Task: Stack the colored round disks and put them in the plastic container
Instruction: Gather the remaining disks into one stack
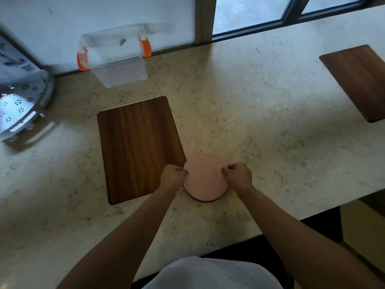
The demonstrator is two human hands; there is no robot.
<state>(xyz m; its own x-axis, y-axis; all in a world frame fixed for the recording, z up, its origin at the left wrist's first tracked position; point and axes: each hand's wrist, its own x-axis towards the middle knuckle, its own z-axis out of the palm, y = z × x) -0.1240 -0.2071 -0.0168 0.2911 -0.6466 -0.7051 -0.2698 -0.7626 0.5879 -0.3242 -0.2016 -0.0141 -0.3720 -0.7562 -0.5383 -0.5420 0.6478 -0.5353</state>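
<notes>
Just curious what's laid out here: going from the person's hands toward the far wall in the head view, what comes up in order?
Pink disks gripped by the left hand and right hand → wooden board → clear container with orange clips, against the wall.

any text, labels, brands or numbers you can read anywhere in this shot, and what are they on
No text here can be read.
Barcode label on the grey-white package at the far left edge: bars and print show, too blurred to read.
Clear plastic container with orange clips: no label visible.
Pink disk on top of the stack, held between the left hand and right hand: faint curved marks, no lettering to make out.
</notes>
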